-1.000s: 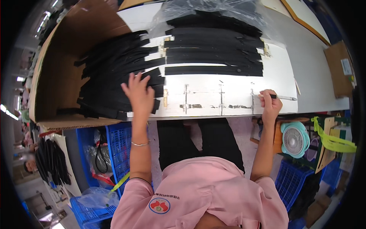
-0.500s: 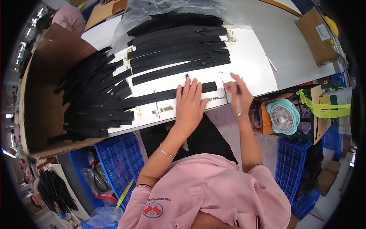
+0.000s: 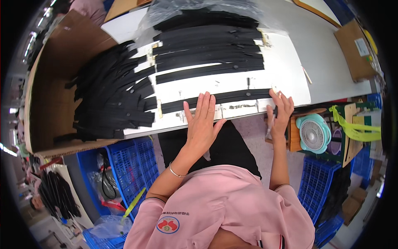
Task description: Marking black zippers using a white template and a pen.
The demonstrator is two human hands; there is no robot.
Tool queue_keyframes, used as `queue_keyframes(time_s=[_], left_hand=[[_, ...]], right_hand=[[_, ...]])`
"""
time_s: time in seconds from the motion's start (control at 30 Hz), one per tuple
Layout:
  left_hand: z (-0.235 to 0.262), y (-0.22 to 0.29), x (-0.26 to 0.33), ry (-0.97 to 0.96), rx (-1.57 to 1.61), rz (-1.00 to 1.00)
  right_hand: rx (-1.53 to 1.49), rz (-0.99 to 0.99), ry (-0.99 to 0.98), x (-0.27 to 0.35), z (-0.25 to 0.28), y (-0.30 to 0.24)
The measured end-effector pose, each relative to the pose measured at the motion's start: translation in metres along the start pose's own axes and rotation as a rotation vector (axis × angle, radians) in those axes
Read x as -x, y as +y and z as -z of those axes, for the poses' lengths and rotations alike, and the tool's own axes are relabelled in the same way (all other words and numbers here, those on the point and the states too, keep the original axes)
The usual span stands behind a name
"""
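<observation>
A long black fabric strip (image 3: pixel 232 97) lies across the white board (image 3: pixel 286 74) near the table's front edge, with a small round button-like spot on it. My left hand (image 3: pixel 201 120) rests flat on the strip around its middle, fingers stretched out and thumb apart. At the strip's right end, the fingertips of my right hand (image 3: pixel 281 108) touch or nearly touch it. A slim pen-like tool (image 3: pixel 271 124), dark at one part and clear at another, is tucked in that hand's curled fingers. Further black strips (image 3: pixel 207 50) lie in rows on the board beyond.
A cardboard box (image 3: pixel 54 83) on the left spills a heap of black strips (image 3: pixel 114 95) onto the board. Clear plastic (image 3: pixel 199 10) covers the far rows. Right of my right hand stands a turquoise fan (image 3: pixel 313 133). Blue crates (image 3: pixel 128 166) flank my lap.
The near strip has shifted right, out from the heap. My right hand has moved to its right end, while my left hand lies flat on it. The whole view has shifted slightly.
</observation>
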State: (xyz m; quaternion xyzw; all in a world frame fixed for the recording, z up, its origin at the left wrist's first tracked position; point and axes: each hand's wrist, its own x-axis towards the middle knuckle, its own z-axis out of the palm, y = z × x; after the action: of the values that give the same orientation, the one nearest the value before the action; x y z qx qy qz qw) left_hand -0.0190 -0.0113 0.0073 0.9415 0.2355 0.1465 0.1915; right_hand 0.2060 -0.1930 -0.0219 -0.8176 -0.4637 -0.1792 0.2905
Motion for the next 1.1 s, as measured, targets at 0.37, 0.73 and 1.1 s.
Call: queue_keyframes(time_s=[0.37,0.73,1.1], left_hand=[[0.034,-0.056,0.046,0.113,-0.127,0.241],[0.029,-0.059,0.047,0.191,-0.048,0.232],[0.028,-0.059,0.048,0.232,-0.028,0.239]], right_hand=[[-0.009,0.032,0.074,0.001,-0.006,-0.004],[-0.791,-0.28,-0.219,-0.057,-0.019,-0.144],[-0.898,-0.241,-0.399,-0.071,-0.094,-0.201]])
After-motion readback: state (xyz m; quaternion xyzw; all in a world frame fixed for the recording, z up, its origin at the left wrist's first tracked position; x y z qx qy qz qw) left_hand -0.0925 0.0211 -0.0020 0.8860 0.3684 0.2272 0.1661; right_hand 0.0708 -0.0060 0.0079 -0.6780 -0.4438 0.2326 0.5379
